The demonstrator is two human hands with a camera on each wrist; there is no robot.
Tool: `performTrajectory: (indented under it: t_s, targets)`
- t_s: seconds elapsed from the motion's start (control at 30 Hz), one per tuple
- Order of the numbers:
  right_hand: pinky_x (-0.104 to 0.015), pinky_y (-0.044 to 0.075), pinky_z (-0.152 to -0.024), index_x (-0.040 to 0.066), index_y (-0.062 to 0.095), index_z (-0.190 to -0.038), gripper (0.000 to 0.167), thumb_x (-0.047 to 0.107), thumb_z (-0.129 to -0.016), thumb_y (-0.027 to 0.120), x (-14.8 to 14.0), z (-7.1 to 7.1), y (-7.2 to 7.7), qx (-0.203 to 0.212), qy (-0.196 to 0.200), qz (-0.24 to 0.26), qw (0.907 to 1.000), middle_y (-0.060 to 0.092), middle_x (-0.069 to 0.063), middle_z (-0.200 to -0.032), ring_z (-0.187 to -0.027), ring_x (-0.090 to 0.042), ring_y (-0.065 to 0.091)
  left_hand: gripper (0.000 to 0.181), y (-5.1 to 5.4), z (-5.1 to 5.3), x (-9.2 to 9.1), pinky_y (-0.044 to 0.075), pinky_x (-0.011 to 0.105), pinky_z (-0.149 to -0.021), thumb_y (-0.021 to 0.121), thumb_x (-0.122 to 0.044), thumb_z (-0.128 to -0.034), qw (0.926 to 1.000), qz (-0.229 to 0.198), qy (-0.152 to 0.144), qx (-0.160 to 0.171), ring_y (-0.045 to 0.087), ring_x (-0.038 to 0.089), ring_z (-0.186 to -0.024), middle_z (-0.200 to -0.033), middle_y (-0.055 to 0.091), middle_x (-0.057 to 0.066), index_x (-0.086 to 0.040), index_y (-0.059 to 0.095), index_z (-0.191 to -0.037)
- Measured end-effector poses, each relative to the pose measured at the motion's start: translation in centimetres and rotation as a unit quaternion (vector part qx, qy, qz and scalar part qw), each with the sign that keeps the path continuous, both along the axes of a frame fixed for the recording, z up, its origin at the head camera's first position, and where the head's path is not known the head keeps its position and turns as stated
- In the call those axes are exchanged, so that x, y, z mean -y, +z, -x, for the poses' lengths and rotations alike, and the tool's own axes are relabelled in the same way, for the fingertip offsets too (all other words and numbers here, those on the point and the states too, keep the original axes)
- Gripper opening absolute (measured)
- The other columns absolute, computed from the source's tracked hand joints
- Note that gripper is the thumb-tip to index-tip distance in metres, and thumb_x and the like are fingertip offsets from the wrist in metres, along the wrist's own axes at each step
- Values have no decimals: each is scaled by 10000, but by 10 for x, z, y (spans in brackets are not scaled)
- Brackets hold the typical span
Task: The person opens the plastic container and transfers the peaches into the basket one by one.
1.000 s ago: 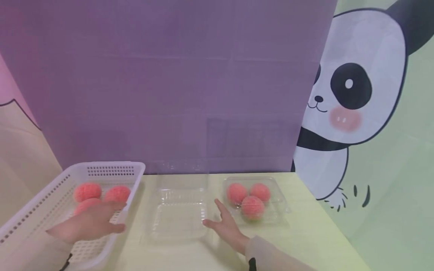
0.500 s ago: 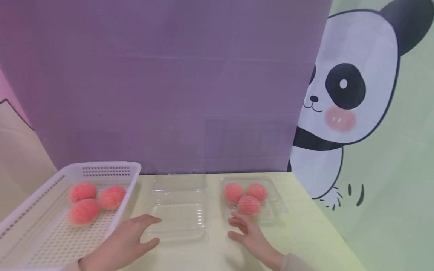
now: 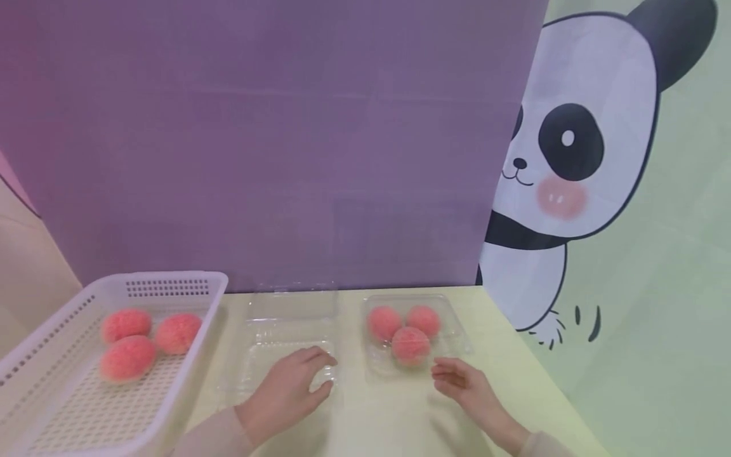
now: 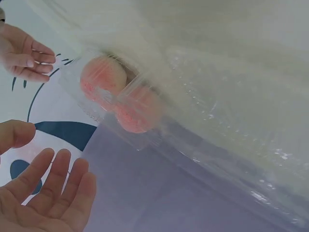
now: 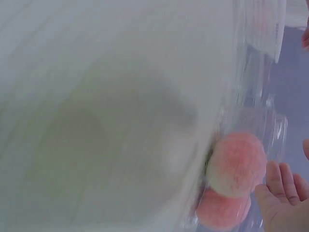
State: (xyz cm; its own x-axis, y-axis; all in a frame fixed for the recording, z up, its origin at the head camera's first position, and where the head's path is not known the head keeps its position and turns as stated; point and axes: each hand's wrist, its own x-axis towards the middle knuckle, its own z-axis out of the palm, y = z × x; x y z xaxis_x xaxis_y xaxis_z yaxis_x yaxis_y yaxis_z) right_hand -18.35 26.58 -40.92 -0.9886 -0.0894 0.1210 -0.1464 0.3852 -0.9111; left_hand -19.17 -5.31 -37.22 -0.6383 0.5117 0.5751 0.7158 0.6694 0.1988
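At the left of the desk (image 3: 388,412), a white basket (image 3: 97,412) with small holes is placed, its side cut by the edge of the head view. Three peaches (image 3: 127,358) are gathered in it, coloured pink-red, round and a little fuzzy. In the middle, a clear first box (image 3: 274,346) is laid, with its lid (image 3: 294,304) raised at the back. At the right, three more peaches are held in a clear second box (image 3: 448,339), two behind and one in front; in the wrist views a paler, cream colour is shown on their lower side.

The left hand (image 3: 288,387) is held over the first box; its fingers are softly bent and the thumb is spread well apart from them, with a wide gap between. Whether the box is touched cannot be told. The right hand (image 3: 471,390) is placed near the front right corner of the second box, its fingers loosely curved and lying close together.

The desk is pale yellow, and faint shadows are cast on it below the hands. Behind it, a purple sheet (image 3: 285,158) is hung; at the right, a panda (image 3: 605,209) is printed on pale green cloth (image 3: 685,304).
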Motion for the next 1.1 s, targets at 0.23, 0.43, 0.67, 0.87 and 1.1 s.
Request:
performTrajectory:
  t_s: [0.23,0.43,0.67,0.87,1.1]
  targets:
    - [-210,530,-784,-92,513,-1193,393,-44,-815,610,-24,9,13,33,-936,-225,9954,607,-253,-1102,-906,-124,640,183,10,31,-34,528,298,-764,665,-143,-780,9995,46,-275,152,628,153,-852,-913,654,1,-80,668,-951]
    - [-320,506,-891,-41,464,-1268,460,-4,-832,605,-48,25,16,193,-1383,-673,9879,559,-233,-1218,-1102,-314,565,133,9,54,-58,519,299,-750,647,-142,-792,9987,295,-405,90,616,167,-822,-884,646,17,-87,663,-912]
    - [-458,305,-1072,-24,342,-1363,595,59,-839,612,-72,39,8,394,-1295,-821,9874,357,-236,-1408,-1295,-393,343,57,2,73,-90,508,260,-696,636,-166,-837,9957,677,-501,378,595,141,-754,-800,633,-9,-109,638,-833]
    - [-484,230,-1099,-62,159,-1420,802,120,-820,658,-72,53,-5,797,-826,-554,9919,170,-275,-1471,-1351,-422,180,161,-4,82,-102,513,254,-743,634,-215,-835,9902,1126,-303,773,594,140,-833,-873,632,-13,-107,632,-955]
    - [-499,179,-1109,-74,63,-1428,892,95,-796,670,-62,64,-16,1085,-628,-99,9921,80,-300,-1480,-1366,-425,102,510,-9,88,-105,352,374,-1065,648,-350,-829,9792,1115,-201,1683,372,234,-1306,-1385,434,92,-86,536,-1250]
